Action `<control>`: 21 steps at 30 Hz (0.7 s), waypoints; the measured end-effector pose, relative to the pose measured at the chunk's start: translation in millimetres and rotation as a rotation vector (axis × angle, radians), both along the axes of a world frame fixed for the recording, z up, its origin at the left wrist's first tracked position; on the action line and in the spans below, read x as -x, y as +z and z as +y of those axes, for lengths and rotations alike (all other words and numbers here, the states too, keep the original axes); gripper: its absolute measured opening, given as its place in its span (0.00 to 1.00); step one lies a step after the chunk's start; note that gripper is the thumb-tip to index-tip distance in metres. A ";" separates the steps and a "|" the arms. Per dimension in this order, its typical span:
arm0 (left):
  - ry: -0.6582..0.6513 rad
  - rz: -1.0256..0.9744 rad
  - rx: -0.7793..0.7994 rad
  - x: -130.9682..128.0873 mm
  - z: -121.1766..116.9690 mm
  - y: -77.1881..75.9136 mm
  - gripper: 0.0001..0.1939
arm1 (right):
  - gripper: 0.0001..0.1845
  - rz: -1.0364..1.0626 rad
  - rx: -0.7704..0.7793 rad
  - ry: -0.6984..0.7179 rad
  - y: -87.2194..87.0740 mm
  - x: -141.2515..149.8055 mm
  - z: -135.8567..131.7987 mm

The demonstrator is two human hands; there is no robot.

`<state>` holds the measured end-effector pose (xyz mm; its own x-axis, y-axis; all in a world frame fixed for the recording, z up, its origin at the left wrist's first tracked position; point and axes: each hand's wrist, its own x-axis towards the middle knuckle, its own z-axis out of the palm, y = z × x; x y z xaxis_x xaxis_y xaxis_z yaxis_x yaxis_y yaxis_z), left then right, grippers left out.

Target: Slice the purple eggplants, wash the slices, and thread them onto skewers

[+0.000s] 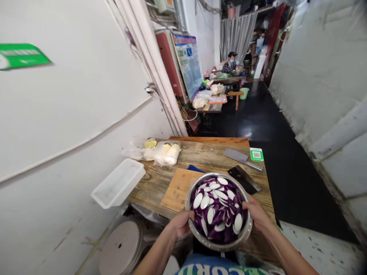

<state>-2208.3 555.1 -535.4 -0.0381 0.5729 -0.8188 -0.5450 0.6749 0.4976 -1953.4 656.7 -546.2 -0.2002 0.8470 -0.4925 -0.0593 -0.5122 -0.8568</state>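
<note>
Between my two hands is a round metal bowl [246, 229], full of sliced eggplant [219, 210] with purple skin and white oval cut faces. My left hand [182, 223] grips the bowl's left rim, its thumb over the edge. On the opposite rim, my right hand [256, 214] holds in the same way. The bowl is in front of my body at the table's near edge and covers part of a wooden cutting board [177, 187]. Just beyond its right side lie a dark, wide blade [243, 179] and a cleaver [237, 155] with a metal handle.
A white plastic tub [119, 183] sits at the wooden table's [200, 151] left edge near clear plastic bags [164, 152]. A green QR card [256, 154] is at the right edge. Stools [120, 248] stand below left. Far back, a person [230, 65] sits behind a cluttered table.
</note>
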 end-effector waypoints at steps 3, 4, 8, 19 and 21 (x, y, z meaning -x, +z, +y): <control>-0.064 -0.021 -0.033 12.7 33.1 -10.9 0.17 | 0.28 0.006 -0.013 -0.061 -4.6 5.3 14.3; -0.082 -0.025 -0.040 18.1 43.2 -16.3 0.17 | 0.27 0.007 -0.007 -0.083 -7.1 8.6 18.6; -0.174 0.003 -0.025 43.4 77.9 -40.4 0.12 | 0.25 0.008 0.064 -0.192 -22.5 28.3 33.4; -0.362 0.105 0.029 109.3 136.4 -67.8 0.06 | 0.18 -0.028 0.167 -0.411 -54.2 95.8 47.2; -0.369 0.111 0.006 115.5 134.8 -73.9 0.07 | 0.18 -0.035 0.174 -0.418 -55.4 101.9 45.0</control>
